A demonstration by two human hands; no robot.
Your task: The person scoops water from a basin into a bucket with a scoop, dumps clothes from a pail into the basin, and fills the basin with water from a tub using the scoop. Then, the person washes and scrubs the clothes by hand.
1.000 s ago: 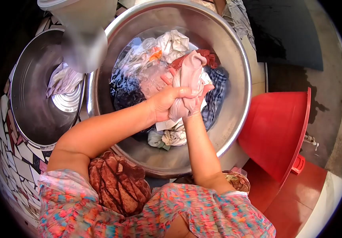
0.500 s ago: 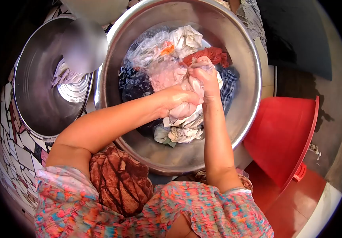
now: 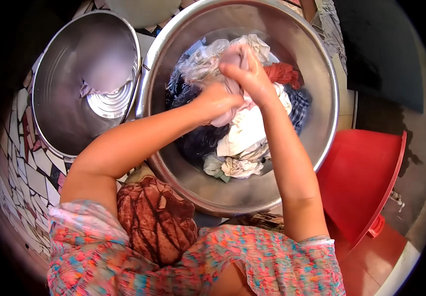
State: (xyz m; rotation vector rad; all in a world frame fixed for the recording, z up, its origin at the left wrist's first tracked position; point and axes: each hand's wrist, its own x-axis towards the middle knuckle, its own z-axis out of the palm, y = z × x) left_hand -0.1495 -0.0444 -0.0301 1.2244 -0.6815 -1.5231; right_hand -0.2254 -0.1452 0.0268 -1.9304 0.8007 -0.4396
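My left hand (image 3: 221, 102) is closed around the lower end of a wet, pale pink cloth (image 3: 224, 119). Higher up on the same twisted cloth, my right hand (image 3: 251, 76) is wrapped tightly and slightly blurred. Both hands are over a large steel basin (image 3: 232, 200) of wet laundry. Under and around them lie a white cloth (image 3: 247, 130), a red cloth (image 3: 283, 75), dark blue clothes (image 3: 193, 140) and a checked blue cloth (image 3: 299, 108). Crumpled whitish cloth (image 3: 200, 64) sits at the far side, partly hidden by the right hand.
Left of the basin stands a steel bucket (image 3: 50, 103) with a light purple cloth (image 3: 94, 89) inside, partly blurred. A red plastic tub (image 3: 361, 172) lies tilted at the right. Grey cloth (image 3: 332, 32) hangs at the upper right. Mosaic tiles (image 3: 20, 172) cover the left floor.
Both hands have moved up and away from me with the pink cloth, which has come off the pile. More of the white cloth beneath now shows. The view has shifted slightly left.
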